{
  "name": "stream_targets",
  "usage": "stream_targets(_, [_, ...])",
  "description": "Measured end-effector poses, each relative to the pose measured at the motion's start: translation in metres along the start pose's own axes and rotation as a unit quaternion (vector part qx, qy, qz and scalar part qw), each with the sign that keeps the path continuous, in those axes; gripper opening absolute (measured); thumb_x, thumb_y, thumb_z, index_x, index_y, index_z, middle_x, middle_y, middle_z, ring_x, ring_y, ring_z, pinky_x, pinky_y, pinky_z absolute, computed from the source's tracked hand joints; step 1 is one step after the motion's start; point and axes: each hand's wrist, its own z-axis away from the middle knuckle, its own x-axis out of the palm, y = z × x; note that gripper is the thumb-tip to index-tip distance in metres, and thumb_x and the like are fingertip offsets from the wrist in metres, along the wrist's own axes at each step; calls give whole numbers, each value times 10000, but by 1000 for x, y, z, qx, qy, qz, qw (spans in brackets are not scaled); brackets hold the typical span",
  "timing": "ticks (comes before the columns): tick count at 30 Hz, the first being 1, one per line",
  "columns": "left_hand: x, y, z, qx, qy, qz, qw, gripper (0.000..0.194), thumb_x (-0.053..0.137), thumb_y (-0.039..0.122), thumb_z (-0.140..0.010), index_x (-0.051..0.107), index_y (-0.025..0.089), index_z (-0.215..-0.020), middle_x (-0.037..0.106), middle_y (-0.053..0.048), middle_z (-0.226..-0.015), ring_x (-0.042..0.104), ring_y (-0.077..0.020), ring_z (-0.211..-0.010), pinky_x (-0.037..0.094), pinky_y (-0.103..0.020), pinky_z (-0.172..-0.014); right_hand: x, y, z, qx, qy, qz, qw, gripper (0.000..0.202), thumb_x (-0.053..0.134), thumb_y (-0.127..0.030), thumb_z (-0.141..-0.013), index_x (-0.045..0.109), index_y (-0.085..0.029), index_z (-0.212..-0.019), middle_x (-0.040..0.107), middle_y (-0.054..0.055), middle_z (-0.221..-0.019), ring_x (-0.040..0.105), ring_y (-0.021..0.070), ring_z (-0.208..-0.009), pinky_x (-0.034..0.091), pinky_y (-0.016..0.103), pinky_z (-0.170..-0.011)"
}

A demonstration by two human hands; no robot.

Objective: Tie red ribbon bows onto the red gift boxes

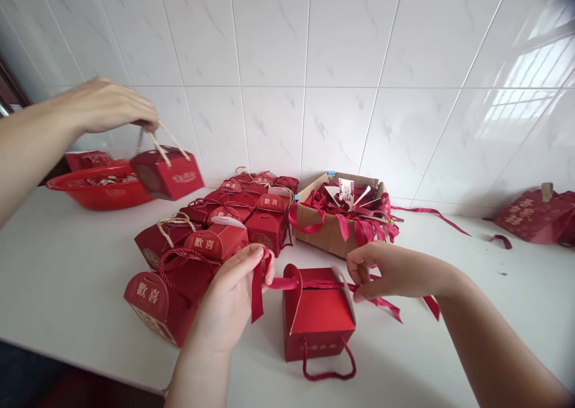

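Note:
A small red gift box [320,312] with a folded peaked lid stands on the white table in front of me. Its dark red rope handle hangs down on the near side. Through the slots at the top of the box runs a red ribbon [283,283]. On the left side, my left hand [238,294] grips one end of this ribbon, with a short tail dangling below the fingers. My right hand [381,270] pinches the ribbon where it comes out on the right, and loose ends trail onto the table beyond.
Several finished-looking red gift boxes [215,240] stand grouped at left centre. Behind sits a cardboard box [321,234] of ribbons. Another person's hand [112,105] holds a rope-handled gift box [171,171] near a red plastic basin [101,192]. A red bag [534,213] lies far right.

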Motion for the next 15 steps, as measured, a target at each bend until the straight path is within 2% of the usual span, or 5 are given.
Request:
stream_targets(2, [-1,-2,-1,-5,6,-47,999,200,618,301,-811,571,170,-667,497,24,-618,453,-104,-646,390,-200,-655,0,1,-2,15,2,2,1000,186,679,-375,-718,597,-220,-781,626,-8,-754,604,156,-682,407,235,-541])
stream_targets(6, [2,-7,-5,-26,32,-97,994,197,673,338,-770,559,186,-722,507,46,-688,448,-93,-687,364,-193,-681,2,1,-6,33,-22,13,999,238,694,-393,-701,658,-240,-880,612,-7,-775,592,145,-642,394,235,-531])
stream_targets(12, [8,-16,-6,-79,-27,-249,965,213,597,382,-809,561,178,-757,528,22,-737,465,-133,-742,351,-247,-705,7,9,-17,19,-49,29,998,207,709,-339,-665,578,-178,-653,571,-11,-704,512,126,-623,329,235,-517])
stream_targets(15, [6,-17,-7,-100,-56,-262,958,215,563,369,-818,528,173,-737,497,23,-735,453,-136,-737,346,-258,-707,8,14,-22,12,-66,8,998,227,710,-339,-668,565,-170,-625,544,-20,-655,484,116,-604,314,236,-515])
